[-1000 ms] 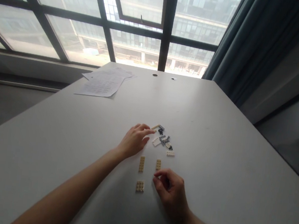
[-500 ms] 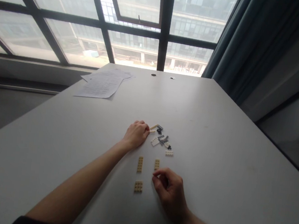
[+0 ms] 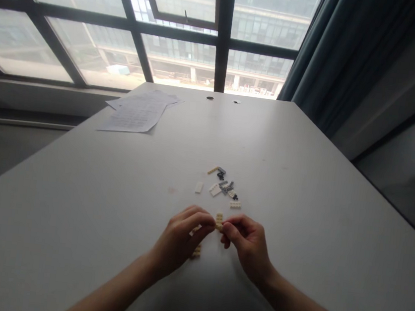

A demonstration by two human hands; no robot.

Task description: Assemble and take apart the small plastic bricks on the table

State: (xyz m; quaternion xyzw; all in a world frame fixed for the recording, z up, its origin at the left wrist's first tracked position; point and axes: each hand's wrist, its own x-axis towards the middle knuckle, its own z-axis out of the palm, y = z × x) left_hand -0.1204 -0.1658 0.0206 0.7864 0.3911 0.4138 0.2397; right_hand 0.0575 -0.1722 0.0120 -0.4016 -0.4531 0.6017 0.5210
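Note:
My left hand (image 3: 185, 238) and my right hand (image 3: 246, 242) meet fingertip to fingertip. Both pinch a small tan building-brick piece (image 3: 219, 226), mostly covered by the fingers. Just behind it a tan studded plate (image 3: 219, 216) shows; whether it touches the pinched piece I cannot tell. My left hand partly hides two more tan plates, one (image 3: 197, 251) peeking out below its fingers. Beyond the hands lie a white studded strip (image 3: 235, 205), a white flat piece (image 3: 199, 188) and a loose group of white, grey and black pieces (image 3: 226, 186).
Printed papers (image 3: 135, 112) lie at the far left of the white table (image 3: 294, 185). Two round cable holes sit near its far edge, one of them dark (image 3: 210, 98). Behind stand a window and, on the right, a dark curtain (image 3: 316, 53).
My left hand has come back from the loose pieces to my right hand, uncovering the white flat piece. My right hand has moved slightly up. Both now pinch a small tan piece.

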